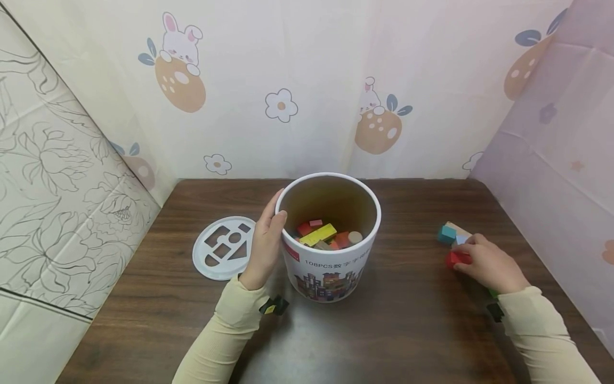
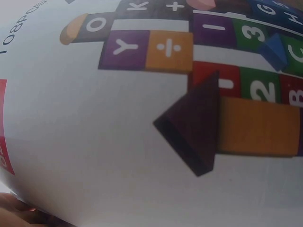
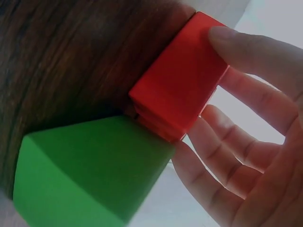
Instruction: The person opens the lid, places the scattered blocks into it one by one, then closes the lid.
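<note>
My left hand (image 1: 263, 248) holds the white printed bucket (image 1: 331, 253) at its left side, thumb at the rim and fingers along the outside. Inside the bucket are several blocks, among them a yellow one (image 1: 318, 234). The bucket's printed wall (image 2: 94, 137) fills the left wrist view, with a bit of the hand low at the left. On the right of the table, my right hand (image 1: 491, 264) pinches a red block (image 3: 177, 75) between thumb and fingers. A green block (image 3: 90, 170) lies right beside the red one.
Just beyond the right hand sit a teal block (image 1: 447, 234), a pale blue block (image 1: 461, 240) and a wood-coloured block (image 1: 458, 228). A white lid (image 1: 200, 256) with shaped holes lies left of the bucket. Patterned cloth (image 1: 316, 64) hangs behind the dark wooden table (image 1: 403, 330).
</note>
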`<state>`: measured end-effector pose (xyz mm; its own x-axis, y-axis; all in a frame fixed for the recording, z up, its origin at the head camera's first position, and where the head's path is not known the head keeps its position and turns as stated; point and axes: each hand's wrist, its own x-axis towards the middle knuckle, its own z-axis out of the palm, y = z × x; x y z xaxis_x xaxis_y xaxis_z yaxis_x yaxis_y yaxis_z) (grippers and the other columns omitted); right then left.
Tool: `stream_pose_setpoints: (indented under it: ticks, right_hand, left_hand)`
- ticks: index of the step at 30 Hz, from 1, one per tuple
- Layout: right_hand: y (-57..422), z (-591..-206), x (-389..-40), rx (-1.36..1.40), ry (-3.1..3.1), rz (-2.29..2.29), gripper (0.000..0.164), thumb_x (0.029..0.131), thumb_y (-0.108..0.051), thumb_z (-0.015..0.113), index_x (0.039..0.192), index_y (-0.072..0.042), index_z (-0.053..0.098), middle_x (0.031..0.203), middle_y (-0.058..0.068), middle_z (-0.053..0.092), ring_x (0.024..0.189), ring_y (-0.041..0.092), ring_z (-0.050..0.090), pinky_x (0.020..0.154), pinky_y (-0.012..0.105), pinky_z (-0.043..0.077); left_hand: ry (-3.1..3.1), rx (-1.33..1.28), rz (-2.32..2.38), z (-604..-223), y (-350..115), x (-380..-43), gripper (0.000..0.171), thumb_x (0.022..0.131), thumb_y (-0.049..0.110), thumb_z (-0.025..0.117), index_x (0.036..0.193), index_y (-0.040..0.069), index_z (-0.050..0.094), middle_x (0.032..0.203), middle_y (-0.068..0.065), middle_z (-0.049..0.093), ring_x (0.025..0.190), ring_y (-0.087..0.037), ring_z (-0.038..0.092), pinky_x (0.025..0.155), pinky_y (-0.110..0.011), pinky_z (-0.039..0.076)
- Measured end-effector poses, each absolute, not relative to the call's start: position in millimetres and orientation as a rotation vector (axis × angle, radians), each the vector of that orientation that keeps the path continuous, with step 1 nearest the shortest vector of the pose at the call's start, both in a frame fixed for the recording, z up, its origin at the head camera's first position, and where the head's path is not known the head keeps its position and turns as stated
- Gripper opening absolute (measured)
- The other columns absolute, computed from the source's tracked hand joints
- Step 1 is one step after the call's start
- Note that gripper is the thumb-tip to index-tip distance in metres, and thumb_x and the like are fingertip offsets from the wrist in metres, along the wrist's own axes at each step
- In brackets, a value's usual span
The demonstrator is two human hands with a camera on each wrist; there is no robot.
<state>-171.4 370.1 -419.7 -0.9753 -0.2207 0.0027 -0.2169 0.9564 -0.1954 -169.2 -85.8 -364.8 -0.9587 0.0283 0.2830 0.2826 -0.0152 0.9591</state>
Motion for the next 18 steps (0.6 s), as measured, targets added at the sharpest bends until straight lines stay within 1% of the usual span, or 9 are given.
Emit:
stream_pose_setpoints:
  ticks: [6, 11, 14, 18]
  right_hand:
    - [373.5, -415.8, -171.7, -0.385, 3.068, -0.325, 0.041, 0.082, -0.025, 0.077, 0.112, 0.002, 0.068, 0.098, 0.023, 0.058, 0.081, 0.032, 0.060, 0.069, 0.055, 0.053]
    - [374.9, -412.1, -171.7, -0.442, 3.078, -0.329, 0.039, 0.083, -0.023, 0.075, 0.113, 0.001, 0.067, 0.095, 0.019, 0.063, 0.080, 0.029, 0.060, 0.070, 0.054, 0.054]
    - [375.3, -409.7, -171.0, -0.473, 3.092, -0.337, 0.038, 0.083, -0.021, 0.075, 0.113, -0.001, 0.066, 0.095, 0.017, 0.065, 0.082, 0.029, 0.062, 0.073, 0.055, 0.054]
    - [374.3, -401.9, -169.9, -0.456, 3.099, -0.350, 0.040, 0.083, -0.021, 0.075, 0.116, 0.000, 0.065, 0.092, 0.015, 0.066, 0.078, 0.025, 0.060, 0.069, 0.050, 0.053]
  left_hand:
    - [-2.076, -0.333, -2.083, -365.5, -85.7, -169.9, 0.047, 0.103, 0.022, 0.040, 0.149, 0.019, 0.039, 0.151, -0.001, 0.043, 0.140, -0.024, 0.041, 0.114, -0.054, 0.035]
    - [-2.081, -0.326, -2.083, -365.9, -86.0, -170.0, 0.047, 0.103, 0.022, 0.040, 0.149, 0.020, 0.039, 0.151, -0.001, 0.043, 0.140, -0.023, 0.041, 0.114, -0.054, 0.035]
    - [-2.077, -0.329, -2.090, -366.1, -86.0, -170.0, 0.047, 0.103, 0.022, 0.040, 0.149, 0.019, 0.039, 0.151, -0.001, 0.043, 0.140, -0.023, 0.041, 0.114, -0.053, 0.035]
    - [-2.072, -0.338, -2.093, -366.5, -86.0, -170.1, 0.047, 0.103, 0.022, 0.041, 0.150, 0.020, 0.039, 0.151, -0.001, 0.043, 0.140, -0.023, 0.041, 0.114, -0.053, 0.035]
